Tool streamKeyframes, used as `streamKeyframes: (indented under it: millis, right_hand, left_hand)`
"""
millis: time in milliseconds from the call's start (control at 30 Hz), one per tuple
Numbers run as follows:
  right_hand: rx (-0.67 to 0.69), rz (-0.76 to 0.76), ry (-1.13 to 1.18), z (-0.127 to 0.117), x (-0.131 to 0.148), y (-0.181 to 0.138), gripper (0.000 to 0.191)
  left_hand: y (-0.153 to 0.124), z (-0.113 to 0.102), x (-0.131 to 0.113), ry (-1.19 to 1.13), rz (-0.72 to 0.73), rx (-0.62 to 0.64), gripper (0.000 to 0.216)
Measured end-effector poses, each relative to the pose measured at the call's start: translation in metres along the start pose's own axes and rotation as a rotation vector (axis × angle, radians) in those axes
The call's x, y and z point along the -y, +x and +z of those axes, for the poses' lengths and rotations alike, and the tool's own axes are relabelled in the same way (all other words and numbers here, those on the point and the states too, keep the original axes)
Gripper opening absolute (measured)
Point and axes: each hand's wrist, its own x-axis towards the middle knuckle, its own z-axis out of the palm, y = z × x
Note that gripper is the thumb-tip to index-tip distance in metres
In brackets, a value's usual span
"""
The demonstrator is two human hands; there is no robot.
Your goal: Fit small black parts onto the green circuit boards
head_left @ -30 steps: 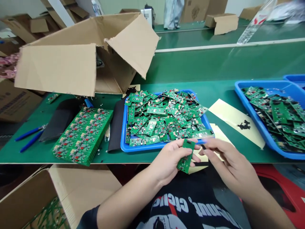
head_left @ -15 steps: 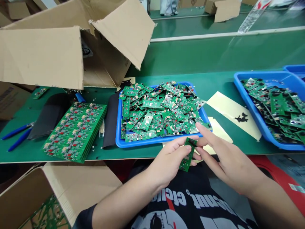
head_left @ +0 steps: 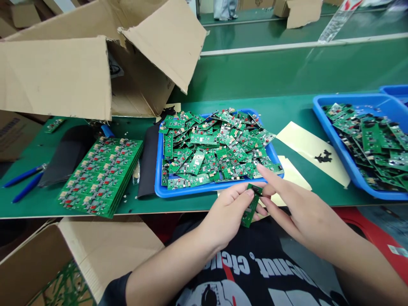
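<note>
My left hand [head_left: 228,214] is closed on a small green circuit board [head_left: 250,210], held on edge just in front of the table's near edge. My right hand [head_left: 298,212] is beside it with fingers stretched out; its thumb and a finger touch the board's top end, and the index finger points over the rim of the blue tray [head_left: 210,189]. That tray is heaped with several small green circuit boards [head_left: 216,148].
A stack of green board panels [head_left: 102,176] lies left of the tray, with black mats [head_left: 68,155] and blue-handled pliers [head_left: 22,182] further left. An open cardboard box [head_left: 95,63] stands behind. A second blue tray of boards [head_left: 366,140] is at right. Yellow paper sheets [head_left: 310,146] lie between the trays.
The view dropped and shifted slightly. My right hand rose from under the board and stretched its index finger toward the tray's front rim. My left hand turned the board more edge-on.
</note>
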Motion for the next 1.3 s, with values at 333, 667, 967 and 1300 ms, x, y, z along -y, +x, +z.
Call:
streamKeyframes:
  millis: [333, 667, 967, 1300]
  right_hand:
    - [-0.008, -0.011, 0.007, -0.001, -0.002, 0.002, 0.060]
    - [-0.038, 0.018, -0.043, -0.005, -0.011, 0.001, 0.051]
    - [-0.070, -0.304, -0.033, -0.001, -0.023, 0.003, 0.059]
    - [-0.152, -0.257, 0.003, 0.001, -0.020, 0.002, 0.053]
  left_hand:
    - [0.000, -0.001, -0.003, 0.050, 0.016, -0.022, 0.030]
    - [-0.002, -0.005, -0.002, 0.334, 0.081, 0.001, 0.033]
    - [-0.001, -0.003, -0.006, 0.469, 0.067, 0.103, 0.033]
    - [0.003, -0.009, 0.003, 0.566, 0.005, 0.162, 0.038]
